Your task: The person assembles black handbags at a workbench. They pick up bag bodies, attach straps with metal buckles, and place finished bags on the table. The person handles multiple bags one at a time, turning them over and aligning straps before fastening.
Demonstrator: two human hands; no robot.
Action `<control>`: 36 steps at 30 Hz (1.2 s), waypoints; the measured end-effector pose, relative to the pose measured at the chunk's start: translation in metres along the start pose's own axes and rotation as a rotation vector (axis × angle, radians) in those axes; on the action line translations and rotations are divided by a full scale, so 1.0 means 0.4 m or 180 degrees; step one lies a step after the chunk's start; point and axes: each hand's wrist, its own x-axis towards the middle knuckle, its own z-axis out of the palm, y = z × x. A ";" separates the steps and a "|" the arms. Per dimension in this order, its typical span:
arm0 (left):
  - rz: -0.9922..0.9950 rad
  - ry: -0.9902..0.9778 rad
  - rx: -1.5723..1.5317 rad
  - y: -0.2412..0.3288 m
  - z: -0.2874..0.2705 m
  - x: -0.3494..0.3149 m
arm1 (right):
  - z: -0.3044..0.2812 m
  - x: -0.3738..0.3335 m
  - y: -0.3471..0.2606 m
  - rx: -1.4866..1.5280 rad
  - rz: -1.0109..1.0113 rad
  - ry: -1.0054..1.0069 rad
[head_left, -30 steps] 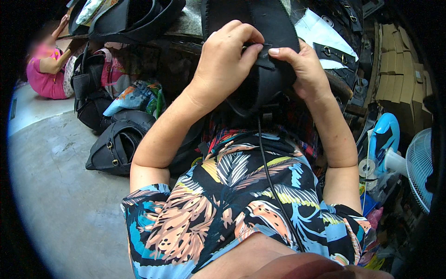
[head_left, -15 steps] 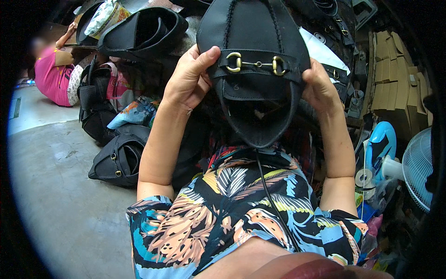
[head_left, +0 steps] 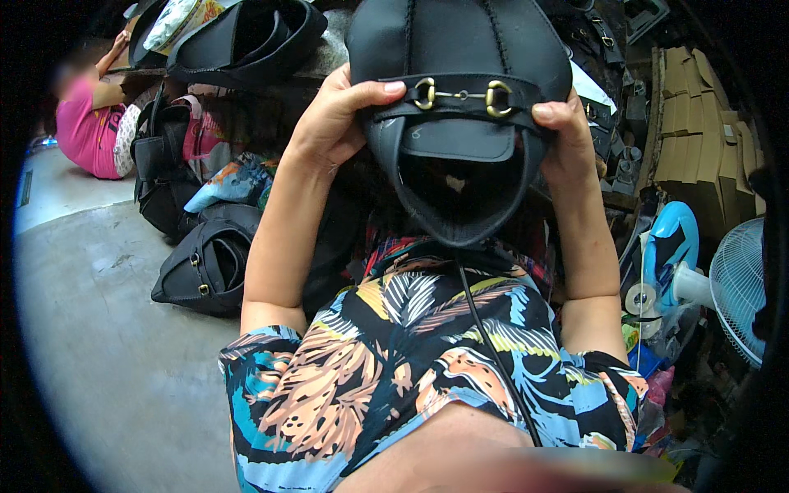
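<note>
my left hand (head_left: 333,123) and right hand (head_left: 567,135) grip black bag (head_left: 460,123) by strap (head_left: 456,94), held up, opening facing me. looks like inspection; next, judge turning it.

black bags (head_left: 205,267), fan (head_left: 740,283), cardboard boxes (head_left: 699,140)

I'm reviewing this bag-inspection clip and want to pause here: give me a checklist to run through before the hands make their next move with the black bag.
1. Both hands on the bag: ok. The left hand and right hand grip the black bag at its two sides.
2. Strap held: ok. Fingertips press both ends of the strap with the gold buckle.
3. Opening visible: ok. The bag's mouth faces the camera, though its inside is dark.
4. Inside empty: cannot tell.
5. Space below: not ok. Other black bags lie on the floor at the left.
</note>
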 end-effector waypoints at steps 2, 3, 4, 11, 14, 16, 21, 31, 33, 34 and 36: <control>0.0313 -0.0303 -0.0416 -0.010 0.008 -0.002 | 0.004 0.008 0.010 0.0210 -0.0177 0.0136; 0.0540 -0.0465 -0.0604 -0.015 0.012 -0.003 | 0.003 0.015 0.014 0.0292 -0.0260 0.0203; 0.0603 -0.0556 -0.0719 -0.021 0.015 -0.002 | 0.000 0.020 0.017 0.0301 -0.0341 0.0091; 0.0041 -0.0164 -0.0038 -0.017 -0.018 0.024 | -0.041 0.027 0.027 0.0262 -0.0385 -0.0177; 0.0236 -0.0310 0.0050 -0.019 -0.029 0.014 | -0.049 0.026 0.021 0.0180 -0.0372 -0.0170; 0.0536 -0.0549 -0.0169 -0.024 -0.029 0.009 | -0.049 0.029 0.015 0.0118 -0.0369 -0.0280; 0.0556 -0.0319 -0.0463 -0.026 -0.030 0.008 | -0.027 0.040 0.009 0.0204 -0.0153 -0.0191; 0.0894 -0.0476 -0.0706 -0.029 0.011 -0.009 | -0.010 0.034 0.002 -0.0296 0.0169 0.0356; 0.1013 -0.0566 -0.0843 -0.029 0.022 -0.007 | 0.001 0.028 0.013 0.0035 0.0006 0.0219; 0.0955 -0.0694 -0.0815 -0.024 0.021 -0.003 | 0.002 0.024 0.014 0.0174 -0.0127 0.0268; 0.0836 -0.0705 -0.0752 -0.018 0.016 0.005 | 0.000 0.019 0.016 0.0467 -0.0219 -0.0077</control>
